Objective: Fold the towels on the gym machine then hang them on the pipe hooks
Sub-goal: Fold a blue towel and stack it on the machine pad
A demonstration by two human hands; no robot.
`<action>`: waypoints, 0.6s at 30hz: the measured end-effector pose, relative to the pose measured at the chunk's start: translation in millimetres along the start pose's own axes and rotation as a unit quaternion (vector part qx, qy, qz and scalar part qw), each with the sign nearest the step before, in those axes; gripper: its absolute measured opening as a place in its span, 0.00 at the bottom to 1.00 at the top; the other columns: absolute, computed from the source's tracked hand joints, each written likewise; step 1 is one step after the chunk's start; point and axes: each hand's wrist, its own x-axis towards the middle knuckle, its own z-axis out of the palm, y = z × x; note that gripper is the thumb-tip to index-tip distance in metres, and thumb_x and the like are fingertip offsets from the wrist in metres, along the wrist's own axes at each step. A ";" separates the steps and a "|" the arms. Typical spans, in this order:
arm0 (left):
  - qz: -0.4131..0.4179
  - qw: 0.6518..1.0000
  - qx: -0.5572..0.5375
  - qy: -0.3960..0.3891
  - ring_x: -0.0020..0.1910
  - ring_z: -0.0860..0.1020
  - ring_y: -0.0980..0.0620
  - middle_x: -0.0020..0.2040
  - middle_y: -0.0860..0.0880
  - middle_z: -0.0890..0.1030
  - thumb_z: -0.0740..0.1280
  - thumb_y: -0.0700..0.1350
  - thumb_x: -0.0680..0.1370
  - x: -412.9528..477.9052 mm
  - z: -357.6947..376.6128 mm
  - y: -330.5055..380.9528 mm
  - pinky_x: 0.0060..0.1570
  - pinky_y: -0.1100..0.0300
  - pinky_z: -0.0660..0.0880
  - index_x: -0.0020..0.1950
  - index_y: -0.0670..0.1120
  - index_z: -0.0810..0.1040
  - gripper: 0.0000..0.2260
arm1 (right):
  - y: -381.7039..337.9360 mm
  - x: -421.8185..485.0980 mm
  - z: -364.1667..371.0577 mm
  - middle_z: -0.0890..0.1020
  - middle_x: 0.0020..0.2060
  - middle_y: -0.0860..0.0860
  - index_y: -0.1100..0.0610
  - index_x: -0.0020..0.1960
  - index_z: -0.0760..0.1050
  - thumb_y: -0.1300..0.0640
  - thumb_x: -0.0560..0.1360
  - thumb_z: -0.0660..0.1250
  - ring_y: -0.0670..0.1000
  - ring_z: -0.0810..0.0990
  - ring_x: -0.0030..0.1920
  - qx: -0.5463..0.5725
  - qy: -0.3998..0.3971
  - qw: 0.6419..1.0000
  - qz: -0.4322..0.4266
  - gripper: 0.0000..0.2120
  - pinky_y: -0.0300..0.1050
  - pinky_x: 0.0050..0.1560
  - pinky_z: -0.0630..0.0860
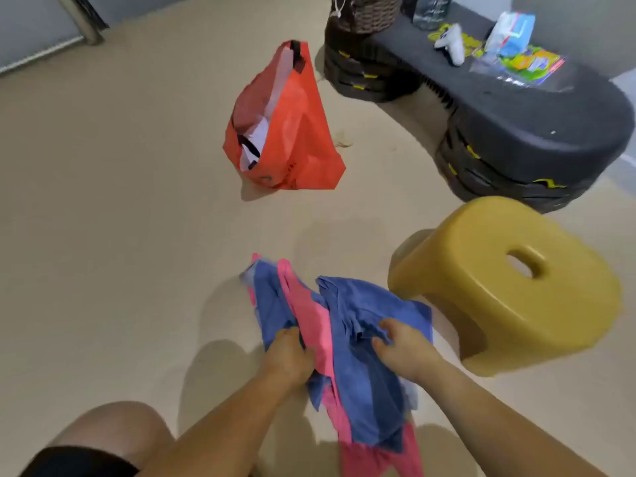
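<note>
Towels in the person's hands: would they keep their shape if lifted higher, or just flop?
Probably flop: the blue and pink towels sag and bunch where the left hand and right hand grip them. They look light, since the loose ends hang freely. Likely not slippery; the cloth creases where gripped.

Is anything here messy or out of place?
Yes, mildly. The blue and pink towels are a crumpled bunch, gripped by the left hand and right hand, not folded. The orange bag sits slumped open on the floor, with white contents poking out.
</note>
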 end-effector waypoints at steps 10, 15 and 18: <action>-0.158 0.961 -0.219 0.058 0.63 0.77 0.39 0.64 0.42 0.75 0.73 0.64 0.65 92.1 55.4 -38.6 0.64 0.47 0.75 0.66 0.45 0.69 0.36 | 51.6 96.0 70.2 0.80 0.61 0.47 0.47 0.68 0.70 0.53 0.75 0.69 0.54 0.79 0.60 0.002 -0.025 1.000 0.007 0.23 0.48 0.58 0.77; -0.155 0.952 -0.231 0.130 0.67 0.77 0.39 0.67 0.42 0.77 0.82 0.55 0.64 96.8 58.0 -61.0 0.65 0.49 0.75 0.72 0.43 0.67 0.42 | 69.5 103.8 100.0 0.71 0.66 0.51 0.41 0.75 0.62 0.44 0.72 0.70 0.58 0.71 0.67 0.021 0.008 0.999 0.042 0.34 0.53 0.66 0.75; -0.156 0.948 -0.249 0.123 0.63 0.80 0.41 0.64 0.45 0.80 0.81 0.52 0.64 99.1 62.3 -67.1 0.62 0.49 0.77 0.66 0.45 0.73 0.35 | 62.2 112.7 95.9 0.60 0.70 0.53 0.38 0.72 0.68 0.36 0.72 0.68 0.61 0.60 0.72 -0.134 -0.009 0.988 0.073 0.29 0.55 0.74 0.64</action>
